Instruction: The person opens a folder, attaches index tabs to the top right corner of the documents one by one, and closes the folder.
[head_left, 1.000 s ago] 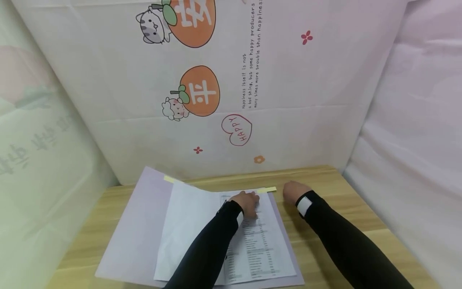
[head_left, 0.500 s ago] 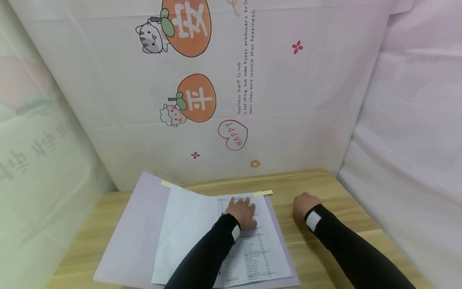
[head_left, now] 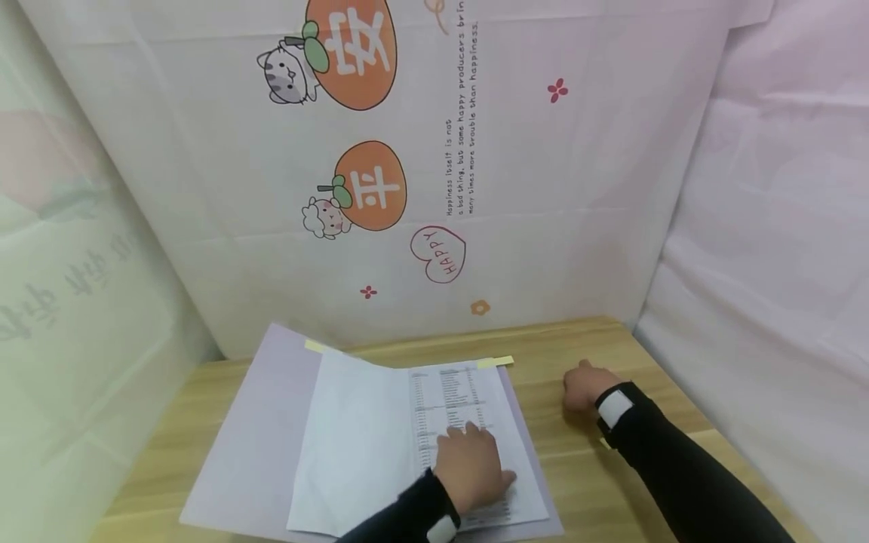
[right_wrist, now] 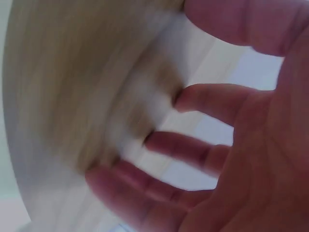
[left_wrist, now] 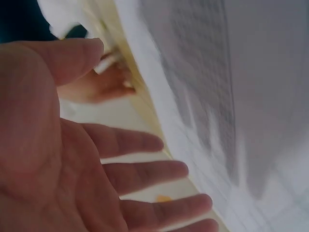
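Note:
My left hand (head_left: 471, 467) is over the printed right-hand page (head_left: 448, 392) of an open document, fingers spread and holding nothing. In the left wrist view its straight fingers (left_wrist: 145, 174) stand beside the sheet; whether they touch it I cannot tell. The document lies in a pale purple folder (head_left: 251, 452) opened flat, its blank left page (head_left: 353, 437) turned over. My right hand (head_left: 587, 386) is on the wooden table to the right of the folder. In the right wrist view its loosely bent fingers (right_wrist: 188, 150) hold nothing, tips at the wood.
Yellow sticky tabs jut from the pages' top edges, one on the right page (head_left: 495, 362) and one on the left (head_left: 314, 345). A wooden table (head_left: 563, 490) carries everything. White printed cloth (head_left: 543, 226) hangs behind and at both sides.
My left hand has come down the page, from near its top toward the lower half. The right hand has shifted right, away from the folder, and its fingers have loosened.

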The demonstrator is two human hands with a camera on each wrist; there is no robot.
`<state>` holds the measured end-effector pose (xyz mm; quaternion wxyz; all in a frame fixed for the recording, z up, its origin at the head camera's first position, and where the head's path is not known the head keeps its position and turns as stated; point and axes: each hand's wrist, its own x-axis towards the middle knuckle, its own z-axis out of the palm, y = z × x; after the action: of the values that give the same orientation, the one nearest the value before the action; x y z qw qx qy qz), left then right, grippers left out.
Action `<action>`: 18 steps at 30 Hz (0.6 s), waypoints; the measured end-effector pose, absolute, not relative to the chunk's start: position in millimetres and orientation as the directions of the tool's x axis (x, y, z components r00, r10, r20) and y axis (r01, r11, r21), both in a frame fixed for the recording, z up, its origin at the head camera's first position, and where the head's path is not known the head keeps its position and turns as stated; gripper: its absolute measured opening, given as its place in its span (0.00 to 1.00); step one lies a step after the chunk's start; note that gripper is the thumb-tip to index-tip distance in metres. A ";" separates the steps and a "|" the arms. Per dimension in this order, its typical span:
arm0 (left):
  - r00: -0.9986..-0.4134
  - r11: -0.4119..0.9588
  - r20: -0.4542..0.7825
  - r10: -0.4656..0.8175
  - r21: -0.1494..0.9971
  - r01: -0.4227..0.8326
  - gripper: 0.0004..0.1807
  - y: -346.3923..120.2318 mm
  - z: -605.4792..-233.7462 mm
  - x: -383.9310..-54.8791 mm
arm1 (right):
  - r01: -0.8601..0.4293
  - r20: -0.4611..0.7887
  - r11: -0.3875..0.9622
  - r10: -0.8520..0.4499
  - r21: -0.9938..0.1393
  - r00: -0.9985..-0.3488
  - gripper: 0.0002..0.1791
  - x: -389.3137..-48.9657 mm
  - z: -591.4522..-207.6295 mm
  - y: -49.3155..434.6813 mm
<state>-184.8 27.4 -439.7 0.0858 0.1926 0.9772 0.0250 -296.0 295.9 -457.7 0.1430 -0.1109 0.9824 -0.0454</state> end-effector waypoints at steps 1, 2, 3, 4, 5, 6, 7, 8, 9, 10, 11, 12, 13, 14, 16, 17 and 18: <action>-0.911 0.923 -0.151 0.384 0.099 0.372 0.40 27.3 -439.1 -176.8 | -0.188 -0.259 0.971 -0.221 -0.145 -0.940 0.07 -291.6 -458.2 294.0; -0.910 0.921 -0.144 0.388 0.104 0.376 0.42 27.0 -439.4 -170.0 | -0.184 -0.248 0.969 -0.221 -0.162 -0.943 0.09 -286.9 -458.3 291.6; -0.910 0.919 -0.132 0.392 0.103 0.381 0.43 26.4 -441.8 -164.4 | -0.180 -0.235 0.968 -0.218 -0.176 -0.947 0.11 -282.2 -459.6 289.2; -0.910 0.917 -0.124 0.396 0.099 0.385 0.44 25.6 -444.2 -160.2 | -0.179 -0.229 0.966 -0.220 -0.185 -0.948 0.13 -277.5 -460.7 286.4; -0.910 0.917 -0.116 0.397 0.091 0.388 0.45 25.1 -447.1 -156.8 | -0.176 -0.226 0.964 -0.220 -0.200 -0.949 0.14 -272.8 -461.1 283.2; -0.912 0.918 -0.108 0.396 0.082 0.388 0.46 24.5 -450.2 -154.5 | -0.172 -0.226 0.962 -0.220 -0.213 -0.949 0.15 -267.7 -461.0 279.8; -0.913 0.919 -0.108 0.393 0.069 0.387 0.48 24.2 -453.1 -153.4 | -0.167 -0.222 0.959 -0.218 -0.227 -0.950 0.14 -262.1 -460.9 276.5; -0.914 0.920 -0.105 0.391 0.056 0.387 0.49 24.0 -456.4 -153.1 | -0.164 -0.214 0.957 -0.217 -0.241 -0.952 0.13 -256.2 -461.2 273.6; -0.915 0.921 -0.102 0.389 0.050 0.386 0.50 23.6 -459.0 -152.9 | -0.157 -0.211 0.955 -0.213 -0.253 -0.954 0.12 -250.6 -461.2 270.7; -0.916 0.921 -0.099 0.389 0.046 0.387 0.51 23.3 -461.1 -152.7 | -0.149 -0.212 0.950 -0.211 -0.274 -0.954 0.11 -244.8 -459.9 267.6; -0.917 0.921 -0.089 0.390 0.044 0.387 0.51 23.1 -463.7 -152.5 | -0.147 -0.208 0.945 -0.212 -0.292 -0.955 0.09 -239.4 -459.0 264.8; -0.916 0.920 -0.086 0.392 0.043 0.390 0.52 23.0 -465.9 -152.6 | -0.140 -0.206 0.939 -0.211 -0.313 -0.955 0.08 -234.0 -457.4 261.9; -0.913 0.917 -0.085 0.398 0.039 0.396 0.52 23.0 -467.8 -152.8 | -0.137 -0.205 0.934 -0.212 -0.330 -0.955 0.08 -229.2 -455.7 259.2; -0.911 0.915 -0.080 0.404 0.037 0.402 0.53 23.0 -469.6 -152.7 | -0.135 -0.207 0.931 -0.214 -0.340 -0.955 0.08 -224.9 -453.5 256.4; -0.907 0.910 -0.074 0.414 0.032 0.413 0.53 23.1 -472.1 -152.2 | -0.147 -0.205 0.928 -0.227 -0.343 -0.952 0.09 -217.7 -448.2 250.8; -0.906 0.909 -0.073 0.416 0.030 0.415 0.53 23.4 -472.8 -152.1 | -0.156 -0.198 0.927 -0.233 -0.340 -0.952 0.11 -214.5 -445.5 248.2; -0.906 0.909 -0.075 0.417 0.025 0.416 0.53 23.6 -472.8 -152.0 | -0.161 -0.193 0.928 -0.236 -0.337 -0.952 0.11 -211.2 -442.7 245.4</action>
<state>-152.0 23.6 -472.8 0.0394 0.2133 0.9762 0.0043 -211.2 245.4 -442.7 0.1158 -0.1017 0.9749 -0.1606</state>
